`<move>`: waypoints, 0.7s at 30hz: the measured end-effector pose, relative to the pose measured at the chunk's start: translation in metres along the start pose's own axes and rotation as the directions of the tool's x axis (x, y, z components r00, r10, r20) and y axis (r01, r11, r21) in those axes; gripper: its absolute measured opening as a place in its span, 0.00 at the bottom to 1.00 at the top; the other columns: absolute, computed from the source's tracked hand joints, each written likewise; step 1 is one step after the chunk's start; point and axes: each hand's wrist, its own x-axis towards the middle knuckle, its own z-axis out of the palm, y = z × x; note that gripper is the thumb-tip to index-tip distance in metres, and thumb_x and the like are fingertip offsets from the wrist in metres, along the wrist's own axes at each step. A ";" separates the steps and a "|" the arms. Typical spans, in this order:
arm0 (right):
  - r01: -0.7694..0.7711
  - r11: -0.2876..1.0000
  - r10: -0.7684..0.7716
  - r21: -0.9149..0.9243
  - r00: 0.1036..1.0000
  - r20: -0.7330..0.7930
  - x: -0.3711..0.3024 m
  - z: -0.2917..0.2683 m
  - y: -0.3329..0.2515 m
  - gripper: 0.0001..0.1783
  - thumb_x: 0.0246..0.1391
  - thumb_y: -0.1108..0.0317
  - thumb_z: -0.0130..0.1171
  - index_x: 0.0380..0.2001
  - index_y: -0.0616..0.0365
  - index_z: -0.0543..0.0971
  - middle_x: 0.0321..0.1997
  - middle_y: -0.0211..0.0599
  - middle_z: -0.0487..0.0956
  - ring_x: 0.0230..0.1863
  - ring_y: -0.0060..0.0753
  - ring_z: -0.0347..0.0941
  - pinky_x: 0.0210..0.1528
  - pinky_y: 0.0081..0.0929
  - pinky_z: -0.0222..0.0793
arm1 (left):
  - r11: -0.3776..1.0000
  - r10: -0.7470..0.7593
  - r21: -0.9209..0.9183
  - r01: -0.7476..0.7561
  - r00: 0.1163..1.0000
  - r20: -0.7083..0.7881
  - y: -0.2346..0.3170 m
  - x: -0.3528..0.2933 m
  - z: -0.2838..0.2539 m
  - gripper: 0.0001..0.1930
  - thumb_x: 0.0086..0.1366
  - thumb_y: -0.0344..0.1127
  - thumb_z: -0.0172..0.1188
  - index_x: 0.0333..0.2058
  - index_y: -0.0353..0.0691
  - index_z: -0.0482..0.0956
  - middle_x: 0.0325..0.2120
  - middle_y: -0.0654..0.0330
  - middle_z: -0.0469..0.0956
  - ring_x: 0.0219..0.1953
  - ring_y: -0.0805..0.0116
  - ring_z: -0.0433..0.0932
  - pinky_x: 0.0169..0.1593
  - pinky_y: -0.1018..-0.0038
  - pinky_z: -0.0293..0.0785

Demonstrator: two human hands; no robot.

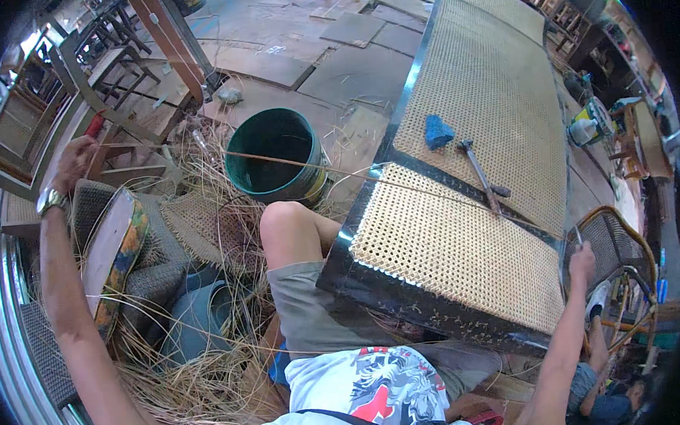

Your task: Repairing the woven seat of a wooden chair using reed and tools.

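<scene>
A long cane strand [290, 162] stretches from my left hand across the black-framed woven cane panel [466, 244]. My left hand [78, 160], far out on the left, is closed on the strand's end. A red piece [95, 125] shows beside its fingers; I cannot tell whether it is held too. Past the panel's right edge, my right hand [582, 264] is closed round a thin, light-coloured tool [578, 234] that points up. Whether the strand's other end reaches this hand is unclear. A hammer [479, 171] and a crumpled blue cloth [438, 132] lie on the panel.
A dark green bucket [273, 156] stands beyond my knee. Loose cane strips [187, 378] heap up at my left, around a blue-grey tub [198, 318]. Wooden chair frames [106, 79] stand at far left. At right are a rattan chair [610, 243] and another person [600, 399].
</scene>
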 end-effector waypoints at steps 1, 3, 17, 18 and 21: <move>0.007 1.000 -0.007 0.009 1.000 0.010 0.000 0.003 0.012 0.11 0.67 0.59 0.49 0.44 0.52 0.76 0.41 0.56 0.81 0.43 0.66 0.77 0.41 0.58 0.70 | 0.994 -0.106 -0.021 0.105 0.994 -0.024 -0.027 -0.016 -0.017 0.12 0.71 0.40 0.56 0.39 0.36 0.81 0.28 0.57 0.80 0.31 0.65 0.79 0.40 0.64 0.76; -0.073 0.997 0.075 0.038 0.996 -0.042 0.003 0.009 0.028 0.13 0.68 0.56 0.47 0.43 0.51 0.76 0.40 0.55 0.82 0.44 0.66 0.77 0.41 0.59 0.70 | 0.927 -0.139 0.298 0.227 0.947 -0.289 -0.074 -0.034 -0.039 0.10 0.70 0.39 0.59 0.39 0.39 0.80 0.23 0.64 0.76 0.30 0.71 0.76 0.34 0.70 0.71; 0.094 0.185 -0.198 0.978 0.979 -0.056 0.008 -0.064 -0.162 0.12 0.68 0.60 0.57 0.37 0.58 0.80 0.28 0.24 0.74 0.29 0.16 0.66 0.33 0.20 0.62 | 0.846 -0.291 -0.015 0.533 0.438 -0.851 -0.033 0.037 -0.092 0.20 0.67 0.47 0.56 0.50 0.39 0.80 0.41 0.48 0.85 0.41 0.52 0.84 0.45 0.59 0.77; 0.084 0.184 -0.227 0.979 0.973 -0.041 -0.013 -0.084 -0.196 0.10 0.68 0.63 0.56 0.38 0.57 0.81 0.29 0.25 0.75 0.30 0.16 0.68 0.34 0.20 0.62 | 0.869 -0.211 0.066 0.491 0.487 -0.848 -0.005 0.047 -0.095 0.21 0.66 0.49 0.57 0.49 0.39 0.81 0.42 0.45 0.84 0.45 0.47 0.83 0.49 0.55 0.76; 0.226 0.112 -0.477 0.968 0.867 -0.147 -0.086 -0.130 -0.292 0.08 0.67 0.67 0.55 0.42 0.58 0.80 0.30 0.27 0.78 0.31 0.18 0.71 0.36 0.19 0.65 | 0.949 0.026 0.245 0.196 0.730 -0.683 0.111 0.088 -0.051 0.27 0.68 0.51 0.59 0.58 0.38 0.75 0.51 0.46 0.80 0.53 0.51 0.79 0.56 0.58 0.75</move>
